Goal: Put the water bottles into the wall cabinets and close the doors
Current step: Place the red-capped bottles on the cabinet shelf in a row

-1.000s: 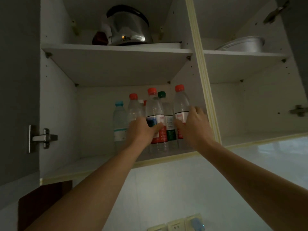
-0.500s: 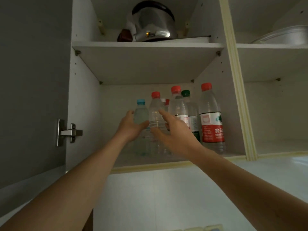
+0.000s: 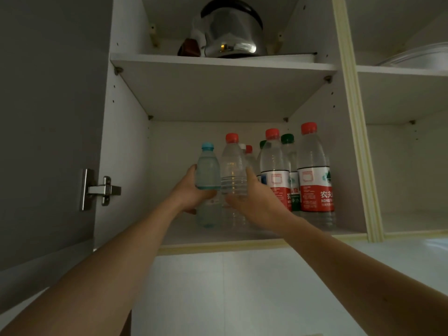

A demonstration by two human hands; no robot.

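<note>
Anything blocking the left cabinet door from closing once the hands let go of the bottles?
Only the arms. The left hand and right hand reach across the shelf edge; the blue-capped bottle and the others stand inside it.
</note>
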